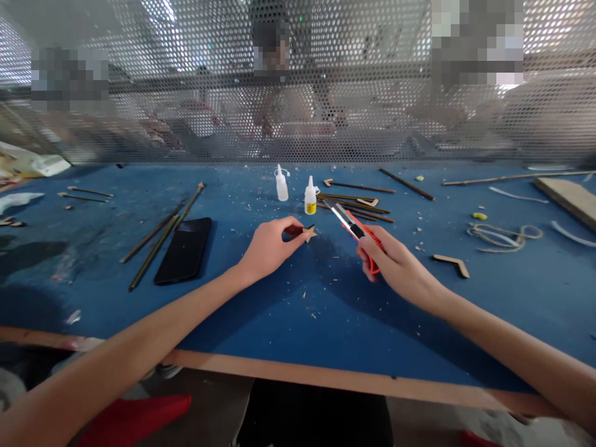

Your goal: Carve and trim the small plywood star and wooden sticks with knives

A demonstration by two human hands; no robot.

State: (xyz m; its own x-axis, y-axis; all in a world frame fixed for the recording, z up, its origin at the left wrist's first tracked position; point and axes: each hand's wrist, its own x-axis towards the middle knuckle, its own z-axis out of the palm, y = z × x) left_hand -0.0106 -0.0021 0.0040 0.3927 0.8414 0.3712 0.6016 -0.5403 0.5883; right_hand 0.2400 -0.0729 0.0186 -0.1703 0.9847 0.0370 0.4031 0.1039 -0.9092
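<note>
A small wooden star was pinched in the fingers of a person's left hand near the middle of a blue table. Across a narrow gap, the right hand had its fingers wrapped around a red utility knife, its blade extended and angled away from the person. Just beyond the star stood a plain white bottle and a yellow-labeled bottle, both upright. A black phone lay to the left, an angled wooden piece to the right. A perforated metal screen rose behind.
</note>
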